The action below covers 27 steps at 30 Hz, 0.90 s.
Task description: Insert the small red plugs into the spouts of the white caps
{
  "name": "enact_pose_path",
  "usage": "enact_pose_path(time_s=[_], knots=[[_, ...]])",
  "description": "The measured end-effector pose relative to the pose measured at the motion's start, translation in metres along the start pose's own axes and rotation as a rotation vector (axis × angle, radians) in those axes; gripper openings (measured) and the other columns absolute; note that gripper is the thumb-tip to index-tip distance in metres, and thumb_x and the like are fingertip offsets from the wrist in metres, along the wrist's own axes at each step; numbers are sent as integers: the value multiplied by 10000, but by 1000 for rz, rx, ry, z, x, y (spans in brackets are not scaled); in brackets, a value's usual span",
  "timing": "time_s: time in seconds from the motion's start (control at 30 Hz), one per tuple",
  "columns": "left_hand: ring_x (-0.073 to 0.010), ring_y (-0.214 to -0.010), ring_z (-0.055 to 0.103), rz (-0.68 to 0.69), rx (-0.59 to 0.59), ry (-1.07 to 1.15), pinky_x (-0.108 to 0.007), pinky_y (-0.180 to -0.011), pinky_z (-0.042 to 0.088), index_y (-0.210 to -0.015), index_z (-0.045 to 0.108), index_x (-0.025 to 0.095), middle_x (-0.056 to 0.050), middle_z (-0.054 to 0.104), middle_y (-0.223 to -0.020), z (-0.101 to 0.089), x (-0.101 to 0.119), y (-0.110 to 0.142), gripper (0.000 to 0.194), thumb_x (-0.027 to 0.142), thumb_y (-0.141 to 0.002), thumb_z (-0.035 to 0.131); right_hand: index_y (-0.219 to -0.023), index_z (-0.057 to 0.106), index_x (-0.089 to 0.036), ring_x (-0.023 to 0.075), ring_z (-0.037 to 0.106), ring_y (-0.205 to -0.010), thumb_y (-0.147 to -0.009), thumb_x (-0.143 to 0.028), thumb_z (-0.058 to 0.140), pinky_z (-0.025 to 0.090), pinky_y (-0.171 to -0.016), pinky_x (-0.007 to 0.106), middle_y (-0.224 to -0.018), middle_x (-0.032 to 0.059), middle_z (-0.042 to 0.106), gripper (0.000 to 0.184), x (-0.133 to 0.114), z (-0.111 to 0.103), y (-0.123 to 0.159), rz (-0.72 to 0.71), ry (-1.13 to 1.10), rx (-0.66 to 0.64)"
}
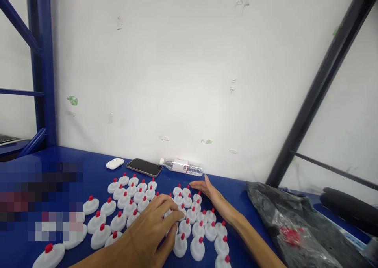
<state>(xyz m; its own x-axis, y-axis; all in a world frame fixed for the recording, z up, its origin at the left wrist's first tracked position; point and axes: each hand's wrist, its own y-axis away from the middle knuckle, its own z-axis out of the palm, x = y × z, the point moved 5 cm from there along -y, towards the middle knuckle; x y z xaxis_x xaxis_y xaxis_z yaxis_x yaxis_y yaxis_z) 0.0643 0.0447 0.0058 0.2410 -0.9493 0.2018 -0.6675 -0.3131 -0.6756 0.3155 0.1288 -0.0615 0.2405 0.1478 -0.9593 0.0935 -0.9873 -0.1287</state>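
Many small white oval squeeze bottles with red caps (197,248) stand on the blue table (91,161), grouped on the left and on the right. My left hand (153,224) reaches in between the groups, its fingers bent and its thumb and forefinger around one white bottle (172,231), which is mostly hidden. My right hand (211,193) rests on its side along the far right edge of the right group. Its fingers are stretched out, the thumb points up, and it holds nothing.
Along the wall lie a white case (115,163), a phone (144,167) and a clear water bottle (183,167) on its side. To the right is a dark plastic bag (262,205) with a clear packet of red pieces (291,235). Blue rack posts (45,63) rise at left.
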Motion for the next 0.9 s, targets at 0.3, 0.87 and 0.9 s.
enact_pose_path(time_s=[0.3,0.87,0.9], knots=[[-249,-1068,609,20,25,-125,-410,-959,574,-1175,579,187,-88,648,-1077,0,0,2,307,42,-970,402,-1223,748,-241,288,576,-1342,-988,-756,412,317,-1216,465,-1331,73,718,658,-7,0,3,-12,124,11],[-300,-1049,571,34,48,-211,-467,-879,493,-1020,629,196,-91,662,-1087,19,-15,9,308,-20,-869,470,-1231,751,-242,299,602,-1300,-1009,-724,415,375,-1159,453,-1320,72,726,628,-19,5,7,-55,244,-1],[-294,-1010,575,41,43,-215,-458,-857,480,-1004,629,196,-83,665,-1053,22,-17,10,316,-31,-842,481,-1224,754,-242,299,600,-1303,-1011,-719,416,371,-1161,454,-1325,71,724,622,-19,5,8,-55,247,1]])
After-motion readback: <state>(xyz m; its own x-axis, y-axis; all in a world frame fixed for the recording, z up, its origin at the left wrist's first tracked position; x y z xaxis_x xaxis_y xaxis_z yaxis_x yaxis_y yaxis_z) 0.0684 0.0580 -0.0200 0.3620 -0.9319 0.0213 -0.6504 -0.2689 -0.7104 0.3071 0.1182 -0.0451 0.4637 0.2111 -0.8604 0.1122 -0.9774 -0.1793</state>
